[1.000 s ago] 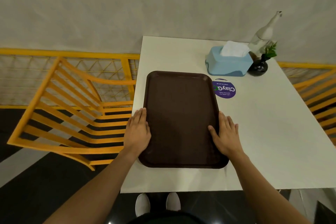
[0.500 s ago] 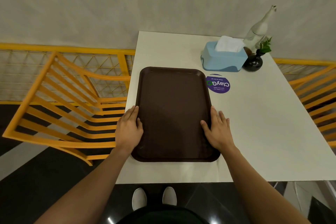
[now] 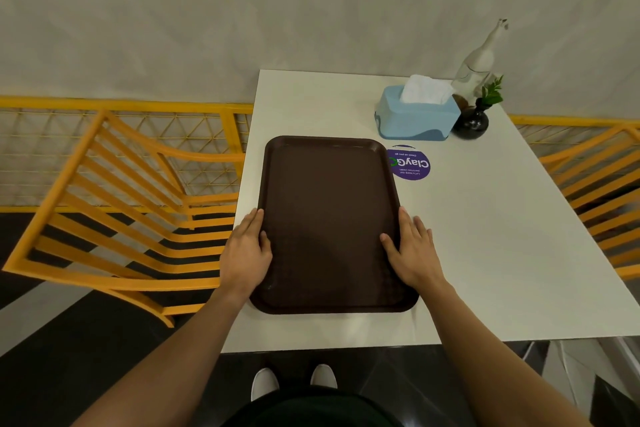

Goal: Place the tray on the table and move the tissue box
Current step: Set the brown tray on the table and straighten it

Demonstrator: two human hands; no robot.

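Note:
A dark brown tray (image 3: 329,218) lies flat on the white table (image 3: 502,236), towards its left side. My left hand (image 3: 244,253) holds the tray's left rim and my right hand (image 3: 414,250) its right rim, each with the thumb on top of the rim and the fingers stretched along the outside. A light blue tissue box (image 3: 415,118) with white tissue sticking out stands beyond the tray's far right corner, apart from it.
A small black vase (image 3: 471,121) with a green sprig and a pale bottle (image 3: 479,62) stand right of the box. A purple sticker (image 3: 410,165) touches the tray's right edge. Yellow chairs flank the table on the left (image 3: 121,204) and the right (image 3: 602,191).
Only the view has shifted slightly. The tray and both hands keep the same places on the table.

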